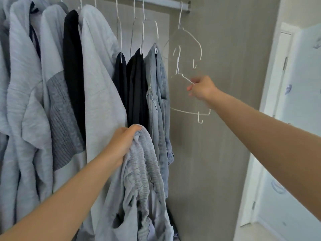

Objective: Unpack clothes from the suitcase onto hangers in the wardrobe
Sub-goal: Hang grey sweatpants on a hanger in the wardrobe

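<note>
**Trainer:** Clothes first, from the biggest thing down; the grey-walled wardrobe already carries a full row on its pale rail: light grey tops, a black one, dark trousers, and a pair of faded blue jeans at the right end; what you are working on is the soft, pale grey garment with a gathered elastic waistband; it hangs from your left hand, just in front of the hung clothes.

**Operator:** How will it behave?

**Trainer:** Limp and light, I would judge; it droops in folds and will not hold any shape, so it should slide off thin wire if draped unevenly; your left fingers are closed in a bunch around the top of the waistband, which looks the firmest place to hold; keep it there.

**Operator:** And the hanger?

**Trainer:** Your right hand is pinching the sloping shoulder of a thin white wire hanger, thumb against fingertips; a second empty white wire hanger is still hooked on the rail above it; whether the two are tangled I cannot tell, the wires cross in the view; the wire looks springy and slick, so I would take it near the neck rather than far out on the shoulder.

**Operator:** Where is the suitcase?

**Trainer:** Out of view.
</note>
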